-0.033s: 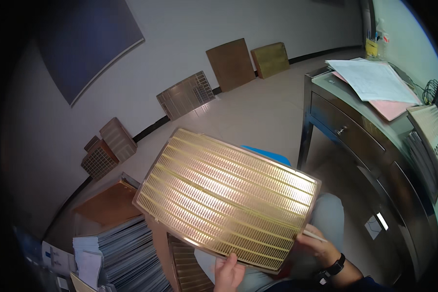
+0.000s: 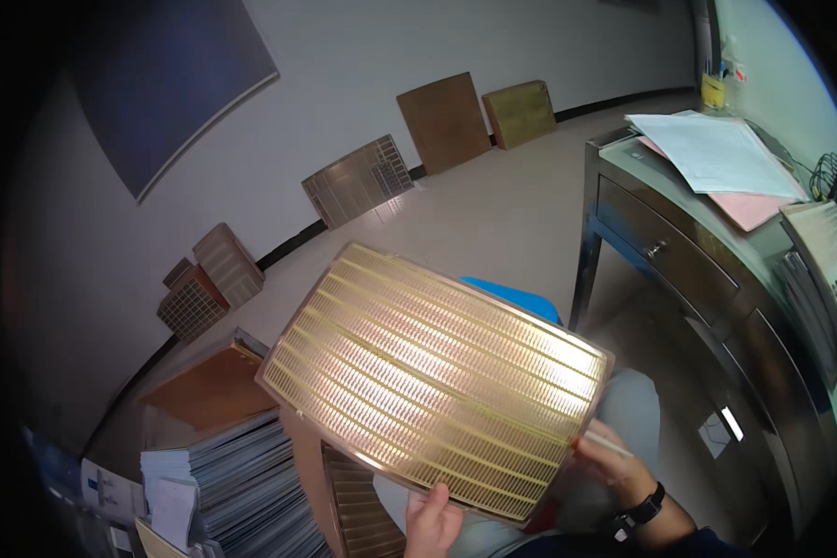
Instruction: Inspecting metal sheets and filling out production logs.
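A large rectangular framed panel (image 2: 437, 381) lies tilted over my lap. Its face is shiny and copper-coloured, with rows of fine slots and yellow-green bands. My left hand (image 2: 432, 524) grips its lower edge, thumb on the frame and the other fingers hidden beneath. At the panel's right corner my right hand (image 2: 614, 465) is closed around a thin white stick (image 2: 610, 444). A small orange spot shows by its end at the panel's edge. A dark watch sits on my right wrist.
On my left stand a stack of thin grey sheets (image 2: 246, 488) and a brown box (image 2: 200, 395). More panels lean along the wall, among them a brown board (image 2: 444, 124). To the right is a dark desk (image 2: 665, 219) with papers (image 2: 716, 153). A blue object (image 2: 516, 299) shows behind the panel.
My right hand has shifted slightly, and the white stick now sits a little higher, with the orange spot easier to see. The panel and my left hand have barely moved.
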`<state>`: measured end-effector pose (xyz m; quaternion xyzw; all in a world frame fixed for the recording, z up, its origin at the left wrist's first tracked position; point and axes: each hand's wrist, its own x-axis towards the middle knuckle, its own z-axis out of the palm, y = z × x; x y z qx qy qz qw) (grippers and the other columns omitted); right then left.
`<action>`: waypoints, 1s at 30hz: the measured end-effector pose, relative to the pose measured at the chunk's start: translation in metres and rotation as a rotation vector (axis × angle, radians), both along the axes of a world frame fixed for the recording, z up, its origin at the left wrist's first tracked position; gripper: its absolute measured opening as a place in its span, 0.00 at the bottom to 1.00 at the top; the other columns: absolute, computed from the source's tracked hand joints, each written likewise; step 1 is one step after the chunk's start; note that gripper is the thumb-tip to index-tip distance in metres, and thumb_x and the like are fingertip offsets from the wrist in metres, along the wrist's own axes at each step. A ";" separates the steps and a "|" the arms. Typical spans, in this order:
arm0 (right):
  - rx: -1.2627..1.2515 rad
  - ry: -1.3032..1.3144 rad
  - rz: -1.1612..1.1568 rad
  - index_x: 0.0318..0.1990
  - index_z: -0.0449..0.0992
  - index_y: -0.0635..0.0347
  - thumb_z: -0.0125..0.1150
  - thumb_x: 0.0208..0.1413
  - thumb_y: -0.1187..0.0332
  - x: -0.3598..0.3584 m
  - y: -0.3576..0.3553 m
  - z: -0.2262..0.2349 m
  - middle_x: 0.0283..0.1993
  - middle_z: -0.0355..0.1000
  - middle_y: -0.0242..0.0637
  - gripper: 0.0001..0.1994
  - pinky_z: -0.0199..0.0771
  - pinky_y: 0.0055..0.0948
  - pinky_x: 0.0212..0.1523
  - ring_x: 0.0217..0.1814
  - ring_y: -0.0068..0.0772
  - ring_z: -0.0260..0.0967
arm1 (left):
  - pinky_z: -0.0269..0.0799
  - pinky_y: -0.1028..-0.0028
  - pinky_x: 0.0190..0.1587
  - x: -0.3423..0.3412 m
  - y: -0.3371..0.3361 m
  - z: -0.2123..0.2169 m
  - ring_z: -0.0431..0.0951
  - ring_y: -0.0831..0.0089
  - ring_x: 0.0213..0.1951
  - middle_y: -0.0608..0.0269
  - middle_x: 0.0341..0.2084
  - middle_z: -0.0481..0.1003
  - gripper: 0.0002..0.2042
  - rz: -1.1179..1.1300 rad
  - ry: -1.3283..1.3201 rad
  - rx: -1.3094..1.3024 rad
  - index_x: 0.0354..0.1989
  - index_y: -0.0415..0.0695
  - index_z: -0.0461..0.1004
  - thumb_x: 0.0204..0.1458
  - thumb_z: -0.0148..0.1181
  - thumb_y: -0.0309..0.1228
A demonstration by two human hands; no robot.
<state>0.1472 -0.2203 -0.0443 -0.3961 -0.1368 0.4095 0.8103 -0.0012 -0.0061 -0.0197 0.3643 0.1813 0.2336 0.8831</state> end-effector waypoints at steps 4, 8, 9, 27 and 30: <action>0.109 0.075 -0.331 0.58 0.56 0.69 0.53 0.56 0.62 0.018 0.004 0.029 0.47 0.66 0.38 0.27 0.69 0.25 0.45 0.44 0.25 0.66 | 0.65 0.62 0.53 -0.014 0.024 0.001 0.69 0.63 0.50 0.54 0.49 0.68 0.22 0.018 -0.018 0.056 0.56 0.37 0.57 0.54 0.53 0.29; 0.162 0.016 -0.267 0.58 0.57 0.71 0.52 0.56 0.60 0.026 -0.017 0.004 0.48 0.66 0.38 0.28 0.67 0.24 0.47 0.46 0.25 0.66 | 0.72 0.66 0.46 -0.017 0.027 0.004 0.73 0.65 0.45 0.53 0.46 0.70 0.19 -0.014 0.044 0.059 0.55 0.37 0.58 0.56 0.50 0.30; 0.051 -0.054 -0.180 0.57 0.58 0.71 0.52 0.56 0.61 0.026 -0.021 0.005 0.49 0.67 0.38 0.27 0.65 0.23 0.49 0.48 0.25 0.65 | 0.74 0.68 0.44 -0.016 0.026 0.006 0.74 0.66 0.43 0.53 0.45 0.70 0.18 0.006 0.074 0.051 0.54 0.36 0.59 0.57 0.49 0.31; 0.176 0.099 -0.168 0.63 0.51 0.56 0.56 0.55 0.64 -0.006 0.037 0.006 0.58 0.59 0.35 0.30 0.57 0.31 0.59 0.60 0.30 0.56 | 0.50 0.53 0.62 -0.014 0.020 -0.001 0.56 0.61 0.61 0.60 0.61 0.56 0.28 0.163 -0.441 -0.771 0.61 0.49 0.55 0.57 0.37 0.53; 0.236 0.085 -0.053 0.62 0.52 0.57 0.53 0.57 0.67 -0.019 0.052 0.015 0.58 0.59 0.36 0.27 0.54 0.33 0.61 0.61 0.30 0.55 | 0.54 0.53 0.60 -0.015 0.002 -0.023 0.61 0.61 0.58 0.60 0.57 0.61 0.24 -0.047 -0.240 -0.310 0.58 0.47 0.60 0.56 0.47 0.46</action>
